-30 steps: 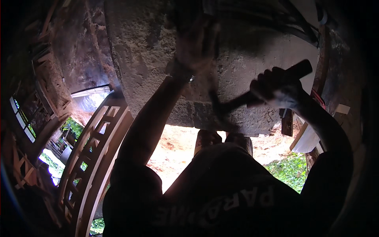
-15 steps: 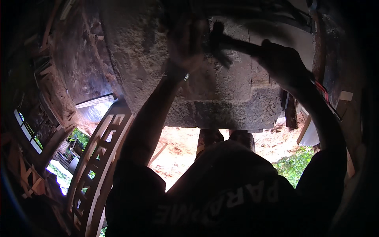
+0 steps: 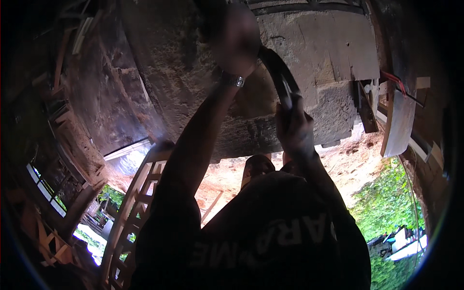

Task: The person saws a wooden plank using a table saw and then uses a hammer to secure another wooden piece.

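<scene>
My right hand [image 3: 296,129] is closed round the handle of a hammer [image 3: 279,75], which looks dark and bent by motion blur. Its upper end reaches up and left to beside my left hand. My left hand [image 3: 237,38] is over the far part of a rough, worn workbench top [image 3: 333,104]. Blur and shade smear its fingers, so whatever lies under or in them does not show. A metal-banded watch [image 3: 233,79] sits on my left wrist.
A slotted wooden frame [image 3: 126,212] leans left of the bench. Boards [image 3: 400,123] and a red-handled tool [image 3: 394,77] are at the right. Wood scraps [image 3: 50,241] lie at the lower left. Sawdust-coloured ground [image 3: 343,162] shows below the bench, with green plants [image 3: 386,198] beyond.
My right hand has come down and left toward me with the hammer, whose handle now points up and left. My left hand has shifted slightly right. The view has turned a little.
</scene>
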`<state>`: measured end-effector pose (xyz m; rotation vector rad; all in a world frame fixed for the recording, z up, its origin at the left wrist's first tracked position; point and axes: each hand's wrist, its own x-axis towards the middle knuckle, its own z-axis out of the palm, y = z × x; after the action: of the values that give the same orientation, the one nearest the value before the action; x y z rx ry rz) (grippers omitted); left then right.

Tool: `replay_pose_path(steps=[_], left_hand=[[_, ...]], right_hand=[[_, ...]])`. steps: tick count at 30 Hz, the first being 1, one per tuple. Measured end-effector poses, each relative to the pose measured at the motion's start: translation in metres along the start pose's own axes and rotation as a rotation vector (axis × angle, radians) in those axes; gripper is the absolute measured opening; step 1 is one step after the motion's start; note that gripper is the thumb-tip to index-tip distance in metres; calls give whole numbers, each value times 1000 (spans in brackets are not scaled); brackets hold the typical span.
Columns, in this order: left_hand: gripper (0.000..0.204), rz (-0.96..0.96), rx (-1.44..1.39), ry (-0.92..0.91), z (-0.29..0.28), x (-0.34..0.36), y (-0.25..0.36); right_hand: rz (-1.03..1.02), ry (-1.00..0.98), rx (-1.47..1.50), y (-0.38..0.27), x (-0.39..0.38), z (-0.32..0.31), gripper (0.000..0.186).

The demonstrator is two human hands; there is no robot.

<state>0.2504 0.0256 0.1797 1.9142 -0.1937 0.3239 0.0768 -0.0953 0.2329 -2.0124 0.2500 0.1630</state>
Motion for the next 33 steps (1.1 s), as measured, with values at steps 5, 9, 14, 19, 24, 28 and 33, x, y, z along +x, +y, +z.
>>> replay_pose_path(steps=[5,9,14,19,24,28,33], left_hand=[[36,-180,145,-52,-6,-1,27],[41,60,145,47,-9,6,12],[41,74,186,107,5,-5,12],[40,54,293,52,-11,-1,-3],[34,54,138,56,-8,-3,1],[30,8,123,-18,12,-3,13],[22,26,184,70,0,2,11]], right_hand=[[146,75,-9,-14,4,13,23],[-119,339,-20,-28,-15,26,27],[-82,235,-210,3,1,30,24],[-20,258,61,-34,-14,33,21],[120,191,-39,-19,4,32,18],[-219,324,-287,33,-5,31,19],[-184,77,-95,11,16,22,10]])
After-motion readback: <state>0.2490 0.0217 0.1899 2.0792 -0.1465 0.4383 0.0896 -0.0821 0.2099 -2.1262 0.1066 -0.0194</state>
